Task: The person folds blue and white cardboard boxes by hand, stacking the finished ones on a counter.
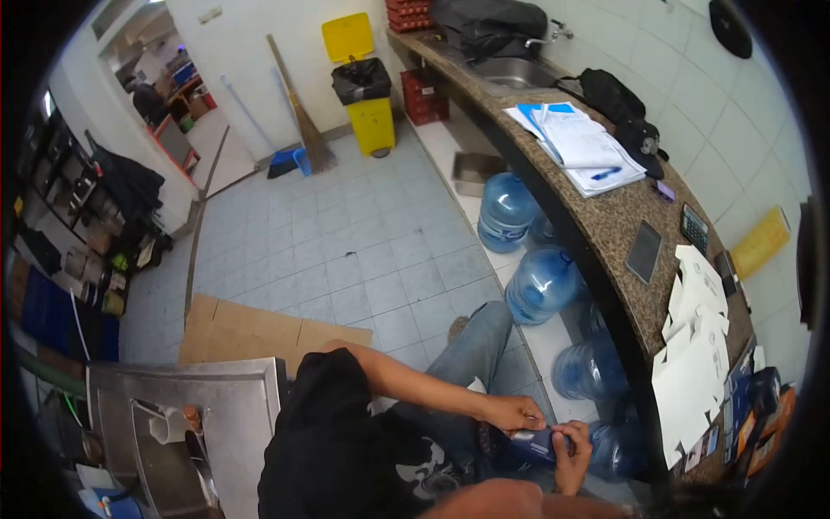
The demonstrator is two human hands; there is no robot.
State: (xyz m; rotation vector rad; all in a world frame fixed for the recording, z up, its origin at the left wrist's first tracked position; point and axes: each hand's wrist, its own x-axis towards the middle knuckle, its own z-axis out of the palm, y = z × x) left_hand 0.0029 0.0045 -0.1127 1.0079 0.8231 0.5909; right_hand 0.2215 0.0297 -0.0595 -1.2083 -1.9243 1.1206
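Observation:
My left hand (516, 413) and my right hand (572, 451) are close together over my lap, beside the blue water bottles. Between them is a small dark blue item with pale print (538, 443), perhaps a packet or folded card. Closed fingers of my left hand pinch its upper edge, and the thumb and fingers of my right hand grip its right end. My jeans (486, 342) show behind the hands.
A granite counter (605, 227) on the right bears papers (579, 143), a phone (643, 252), a calculator (694, 227) and white cut sheets (692, 363). Large water bottles (543, 285) stand beneath. Cardboard (259, 333) lies on the floor by a metal table (242, 415).

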